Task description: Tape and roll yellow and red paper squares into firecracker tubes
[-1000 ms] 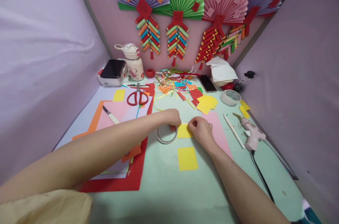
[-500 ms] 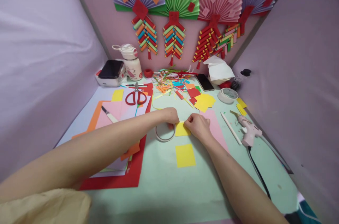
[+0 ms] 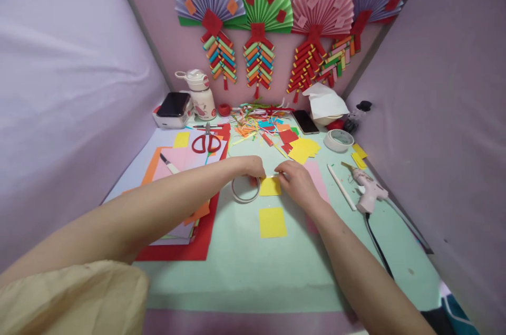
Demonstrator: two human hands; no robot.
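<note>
Pale green table (image 3: 233, 277), head view. Yellow paper square (image 3: 270, 187), upper of two: left hand (image 3: 254, 167) at ten o'clock, fingers curled, grip hidden; right hand (image 3: 295, 179) at two, fingers slightly parted, hold unclear. Tape roll (image 3: 245, 200) at nine. Step, seemingly: taping the twelve-o'clock edge; next calls for even pressing.

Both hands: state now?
Left hand: curled by the tape roll; can't tell if holding anything.
Right hand: fingers bent beside the nearest-lying yellow square; grip unclear.

Right hand (image 3: 297, 183): a second ago curled tight at the yellow square (image 3: 270, 187); fingers now straighter, reaching out past its upper right corner. Wearer's view drawn back, more of the table's (image 3: 245, 293) near edge showing.
</note>
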